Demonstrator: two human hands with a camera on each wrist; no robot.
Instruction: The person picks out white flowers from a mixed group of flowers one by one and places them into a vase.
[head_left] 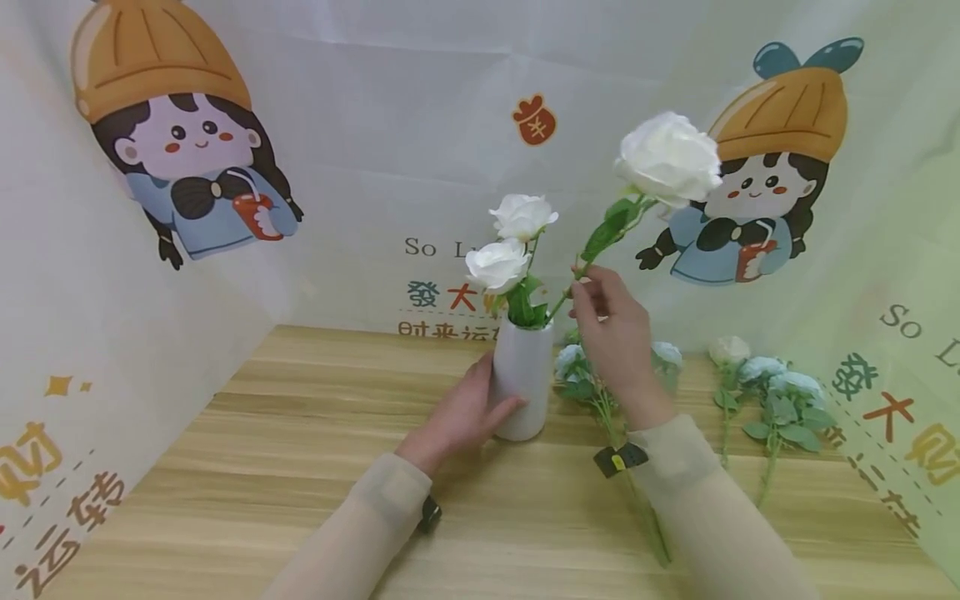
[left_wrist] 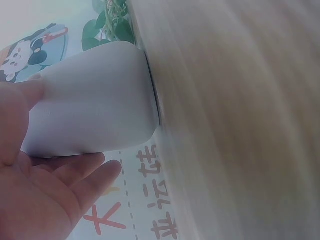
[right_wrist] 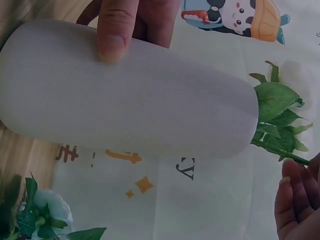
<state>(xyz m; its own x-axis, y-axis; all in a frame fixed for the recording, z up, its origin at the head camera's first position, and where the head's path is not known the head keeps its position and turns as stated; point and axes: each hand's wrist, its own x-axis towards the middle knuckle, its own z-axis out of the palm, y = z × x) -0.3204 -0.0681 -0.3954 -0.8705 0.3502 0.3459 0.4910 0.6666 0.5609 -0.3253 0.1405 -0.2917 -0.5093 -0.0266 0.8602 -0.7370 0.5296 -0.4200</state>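
Note:
A tall white vase [head_left: 522, 379] stands on the wooden table, with two white roses [head_left: 501, 265] and green leaves at its mouth. My left hand [head_left: 467, 410] holds its lower body, the thumb in front and the fingers round the far side; the left wrist view shows the vase [left_wrist: 97, 102] between them. With thumb and fingertips, my right hand [head_left: 618, 337] pinches the stem of a larger white rose [head_left: 667, 158] beside the vase. That stem slants down to the rim, its lower end hidden at the mouth. In the right wrist view, the green stem [right_wrist: 280, 151] runs from the rim to the fingertips.
Pale blue flowers [head_left: 573, 364] lie on the table [head_left: 315, 467] behind and under my right forearm, their stems toward the front. Farther right lie more blue flowers [head_left: 797, 392] and a cream rose [head_left: 729, 350]. A printed cloth [head_left: 375, 125] hangs behind and along the sides.

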